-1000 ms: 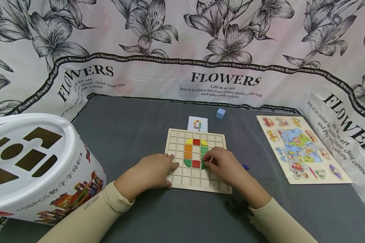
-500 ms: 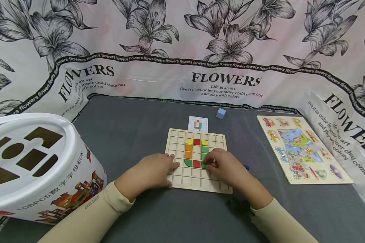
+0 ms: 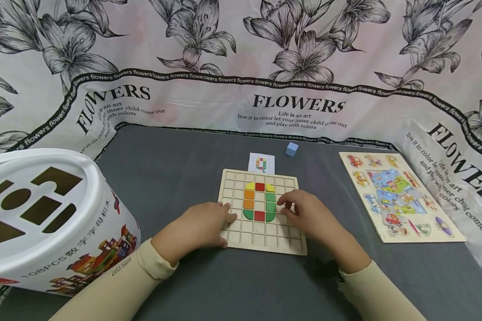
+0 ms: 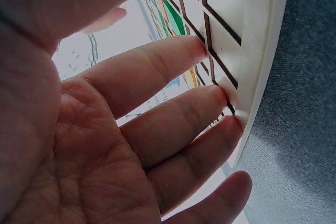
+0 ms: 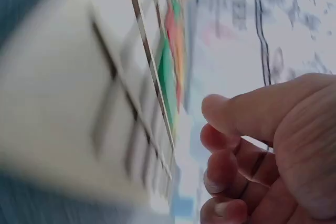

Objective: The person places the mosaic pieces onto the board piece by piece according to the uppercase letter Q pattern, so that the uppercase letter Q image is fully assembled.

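Observation:
A wooden grid board (image 3: 261,238) lies on the dark cloth, bearing a ring of coloured tiles: yellow corners and a red tile (image 3: 259,187) on top, orange tiles (image 3: 249,199) at left, green tiles (image 3: 271,206) at right, green rounded corners and red below. My left hand (image 3: 202,225) rests at the board's left edge; in the left wrist view its fingertips (image 4: 197,50) touch the board with fingers extended. Over the right part of the board hovers my right hand (image 3: 309,216), loosely bent, nothing between thumb and fingers (image 5: 218,169).
A small patterned card (image 3: 261,163) lies against the board's far edge. Beyond it sits a blue cube (image 3: 291,149). To the left stands a big white tub (image 3: 104,223) with shaped holes in its lid; a picture puzzle board (image 3: 401,198) lies at the right.
My right hand has drawn back to the right from the green tiles, uncovering the lower right green corner. The small blue piece beside that hand is now hidden. My left hand has stayed put.

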The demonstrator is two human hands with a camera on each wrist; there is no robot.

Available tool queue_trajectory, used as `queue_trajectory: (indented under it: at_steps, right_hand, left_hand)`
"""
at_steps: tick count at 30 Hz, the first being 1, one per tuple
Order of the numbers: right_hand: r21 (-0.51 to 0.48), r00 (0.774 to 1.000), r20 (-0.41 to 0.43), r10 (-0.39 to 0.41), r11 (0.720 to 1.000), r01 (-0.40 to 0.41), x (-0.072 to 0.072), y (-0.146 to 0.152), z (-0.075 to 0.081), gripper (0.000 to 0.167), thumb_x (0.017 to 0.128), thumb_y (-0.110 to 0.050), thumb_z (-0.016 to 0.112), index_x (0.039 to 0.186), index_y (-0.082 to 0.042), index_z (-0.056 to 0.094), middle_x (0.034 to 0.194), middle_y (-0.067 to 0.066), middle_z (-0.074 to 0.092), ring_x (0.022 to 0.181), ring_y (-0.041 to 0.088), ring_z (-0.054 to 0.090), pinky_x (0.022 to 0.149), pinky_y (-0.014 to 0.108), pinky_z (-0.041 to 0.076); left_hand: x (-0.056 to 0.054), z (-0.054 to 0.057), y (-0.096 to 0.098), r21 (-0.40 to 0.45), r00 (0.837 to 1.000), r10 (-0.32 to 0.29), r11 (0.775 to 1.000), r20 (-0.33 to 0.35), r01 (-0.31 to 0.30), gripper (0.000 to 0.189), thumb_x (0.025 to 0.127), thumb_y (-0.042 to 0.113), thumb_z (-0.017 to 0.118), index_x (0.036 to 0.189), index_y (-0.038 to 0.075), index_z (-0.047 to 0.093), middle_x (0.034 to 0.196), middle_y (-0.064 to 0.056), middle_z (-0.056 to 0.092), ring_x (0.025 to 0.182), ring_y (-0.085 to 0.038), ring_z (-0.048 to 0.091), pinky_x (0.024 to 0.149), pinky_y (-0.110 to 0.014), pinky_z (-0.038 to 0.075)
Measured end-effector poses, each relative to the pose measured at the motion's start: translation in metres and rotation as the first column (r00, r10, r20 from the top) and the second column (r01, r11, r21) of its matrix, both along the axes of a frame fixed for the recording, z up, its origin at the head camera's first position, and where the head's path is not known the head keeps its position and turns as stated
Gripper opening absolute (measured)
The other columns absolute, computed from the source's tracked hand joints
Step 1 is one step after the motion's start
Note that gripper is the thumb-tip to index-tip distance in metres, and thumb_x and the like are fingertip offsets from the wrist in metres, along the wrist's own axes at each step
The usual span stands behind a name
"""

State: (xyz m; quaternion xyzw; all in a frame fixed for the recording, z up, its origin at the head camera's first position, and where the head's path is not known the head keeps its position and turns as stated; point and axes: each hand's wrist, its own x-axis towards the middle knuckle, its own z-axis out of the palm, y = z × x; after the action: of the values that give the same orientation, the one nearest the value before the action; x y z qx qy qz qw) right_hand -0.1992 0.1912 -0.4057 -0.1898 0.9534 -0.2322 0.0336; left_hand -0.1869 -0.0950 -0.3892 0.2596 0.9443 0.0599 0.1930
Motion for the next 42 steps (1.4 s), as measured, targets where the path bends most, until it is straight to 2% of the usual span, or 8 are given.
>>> queue_trajectory:
  at_steps: [5, 10, 20, 25, 29, 33, 37, 42]
  right_hand:
    - [0.061, 0.992, -0.014, -0.126, 0.990, 0.127, 0.001, 0.045, 0.004, 0.014, 0.102, -0.006, 0.073, 0.116, -0.005, 0.077, 0.108, 0.012, 0.071, 0.086, 0.022, 0.061, 0.074, 0.043, 0.053]
    - [0.118, 0.989, 0.018, -0.147, 0.983, 0.144, 0.007, 0.080, -0.003, 0.020, 0.099, -0.011, 0.078, 0.115, -0.001, 0.078, 0.111, 0.017, 0.073, 0.090, 0.025, 0.066, 0.080, 0.051, 0.056]
    - [0.103, 0.984, 0.032, -0.173, 0.980, 0.169, 0.016, 0.093, -0.011, 0.008, 0.094, -0.007, 0.081, 0.101, -0.005, 0.077, 0.101, 0.012, 0.071, 0.083, 0.019, 0.060, 0.073, 0.041, 0.052]
    - [0.052, 0.984, 0.032, -0.177, 0.983, 0.176, 0.019, 0.085, -0.014, 0.012, 0.094, -0.008, 0.079, 0.094, -0.010, 0.068, 0.087, 0.003, 0.063, 0.073, 0.015, 0.053, 0.064, 0.033, 0.043]
    - [-0.019, 0.984, 0.010, -0.178, 0.984, 0.178, 0.023, 0.057, -0.010, 0.013, 0.094, -0.007, 0.078, 0.097, -0.011, 0.066, 0.080, 0.000, 0.060, 0.067, 0.013, 0.051, 0.059, 0.030, 0.041]
    - [-0.081, 0.997, 0.038, -0.069, 0.994, 0.072, 0.024, 0.016, -0.007, 0.014, 0.096, -0.006, 0.076, 0.097, -0.013, 0.065, 0.078, -0.002, 0.057, 0.066, 0.011, 0.050, 0.057, 0.028, 0.041]
    - [-0.091, 0.994, 0.088, 0.062, 0.994, -0.054, 0.022, -0.013, -0.008, 0.016, 0.098, -0.009, 0.079, 0.094, -0.017, 0.066, 0.082, -0.005, 0.059, 0.071, 0.009, 0.051, 0.061, 0.027, 0.044]
    - [-0.079, 0.989, 0.096, 0.113, 0.991, -0.105, 0.021, -0.021, -0.010, 0.017, 0.095, -0.009, 0.084, 0.092, -0.017, 0.069, 0.086, -0.006, 0.063, 0.075, 0.009, 0.052, 0.065, 0.026, 0.047]
  left_hand:
    - [0.000, 0.001, 0.001, -0.005, 1.000, -0.003, 1.000, 0.000, 0.003, 0.069, 0.088, 0.033, 0.093, 0.152, 0.023, 0.067, 0.165, -0.009, 0.056, 0.150, -0.031, 0.056, 0.118, -0.051, 0.050]
    - [0.001, 0.001, 0.000, 0.003, 1.000, -0.002, 1.000, 0.003, 0.002, 0.069, 0.088, 0.032, 0.093, 0.152, 0.022, 0.067, 0.165, -0.010, 0.056, 0.150, -0.031, 0.056, 0.118, -0.052, 0.050]
    - [0.000, 0.000, -0.001, 0.011, 1.000, 0.006, 1.000, 0.003, -0.006, 0.069, 0.089, 0.032, 0.092, 0.152, 0.022, 0.067, 0.165, -0.010, 0.056, 0.150, -0.032, 0.056, 0.119, -0.053, 0.050]
    - [0.001, 0.000, -0.001, 0.018, 1.000, 0.002, 1.000, -0.001, -0.002, 0.068, 0.088, 0.031, 0.093, 0.151, 0.021, 0.068, 0.164, -0.011, 0.056, 0.150, -0.033, 0.056, 0.118, -0.053, 0.050]
    - [0.001, 0.001, -0.002, 0.021, 1.000, 0.004, 1.000, 0.000, -0.004, 0.069, 0.088, 0.030, 0.092, 0.152, 0.021, 0.068, 0.165, -0.012, 0.056, 0.151, -0.033, 0.055, 0.119, -0.053, 0.050]
    - [0.001, 0.001, -0.004, 0.024, 1.000, 0.006, 1.000, 0.004, -0.006, 0.069, 0.089, 0.030, 0.092, 0.152, 0.021, 0.067, 0.165, -0.012, 0.055, 0.152, -0.032, 0.054, 0.119, -0.053, 0.049]
    - [0.001, 0.001, -0.005, 0.027, 1.000, 0.001, 1.000, -0.002, -0.001, 0.068, 0.088, 0.030, 0.093, 0.151, 0.021, 0.068, 0.164, -0.011, 0.056, 0.150, -0.033, 0.056, 0.118, -0.052, 0.051]
    - [0.002, 0.002, -0.003, 0.025, 1.000, -0.007, 1.000, -0.008, 0.007, 0.069, 0.087, 0.032, 0.093, 0.150, 0.022, 0.068, 0.164, -0.011, 0.057, 0.149, -0.032, 0.057, 0.117, -0.052, 0.051]
